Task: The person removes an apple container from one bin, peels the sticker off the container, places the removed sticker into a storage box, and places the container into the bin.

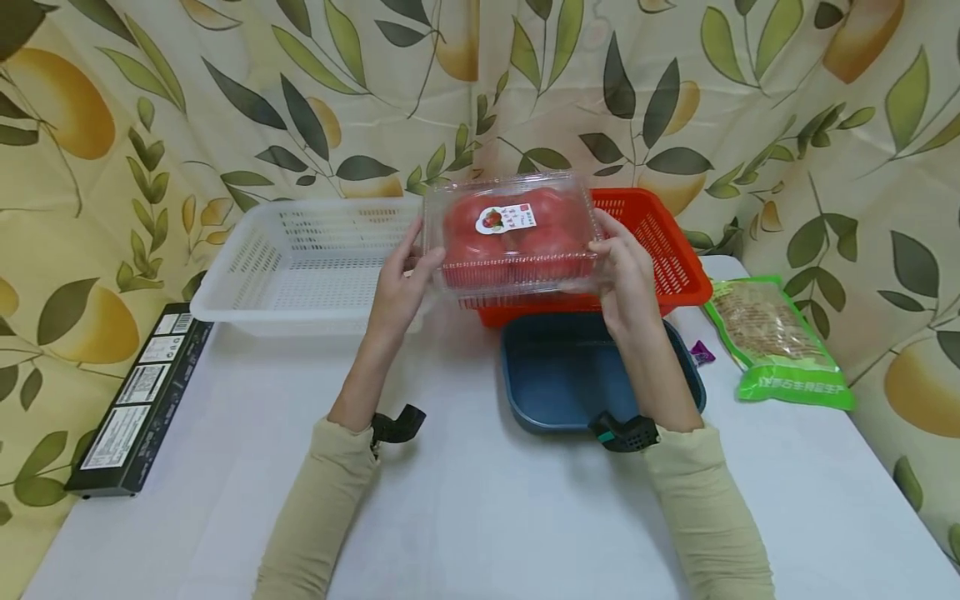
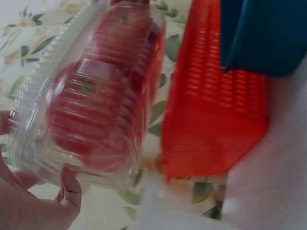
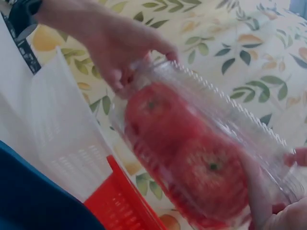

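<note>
A clear plastic clamshell box (image 1: 517,237) with several red tomatoes (image 3: 208,175) inside is held up between both hands. A white label with a red fruit picture sits on its lid. My left hand (image 1: 401,279) grips the box's left end, thumb on the near side. At the other end my right hand (image 1: 624,271) grips it, and in the right wrist view its thumb lies along the clear wall. Beneath and behind the box is a red perforated basket (image 1: 678,258). A dark blue basin (image 1: 577,375) stands on the table below my right forearm.
To the left stands a white perforated basket (image 1: 315,258). A long black box with white labels (image 1: 138,400) lies at the table's left edge. On the right are a green-edged bag of tan contents (image 1: 776,337) and a small purple wrapped piece (image 1: 701,353). Patterned cloth hangs behind.
</note>
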Motion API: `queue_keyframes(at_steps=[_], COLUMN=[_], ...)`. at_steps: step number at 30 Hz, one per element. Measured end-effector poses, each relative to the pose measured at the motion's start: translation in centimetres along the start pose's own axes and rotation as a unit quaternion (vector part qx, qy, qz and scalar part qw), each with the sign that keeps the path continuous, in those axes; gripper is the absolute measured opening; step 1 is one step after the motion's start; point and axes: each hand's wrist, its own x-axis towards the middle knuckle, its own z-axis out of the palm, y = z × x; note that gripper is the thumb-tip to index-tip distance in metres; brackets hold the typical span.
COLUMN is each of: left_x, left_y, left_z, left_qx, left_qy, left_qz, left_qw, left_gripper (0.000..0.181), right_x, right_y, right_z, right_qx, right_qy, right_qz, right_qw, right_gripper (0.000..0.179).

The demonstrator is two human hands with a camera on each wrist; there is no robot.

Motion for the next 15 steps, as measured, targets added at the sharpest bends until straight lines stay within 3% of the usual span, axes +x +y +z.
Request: queue_keyframes(at_steps=[6, 15], left_x=[-0.7, -2.0], left_y=[1.9, 3.1], left_z=[-1.8, -3.8], left_qx=[0.013, 0.016], left_qy=[0.019, -0.018], left_qz=[-0.002, -0.035], left_qw=[0.9997, 0.9991], left_gripper=[0.060, 0.060], right_x=[-0.9, -1.8], right_y=[-0.2, -1.3], right_z=[0.6, 0.4], right_qx=[-0.075, -0.156], right_qy=[-0.084, -0.155], right_qz=[-0.014, 0.006], right_qw=[0.9935, 0.9755], right_gripper=[0.065, 0.071])
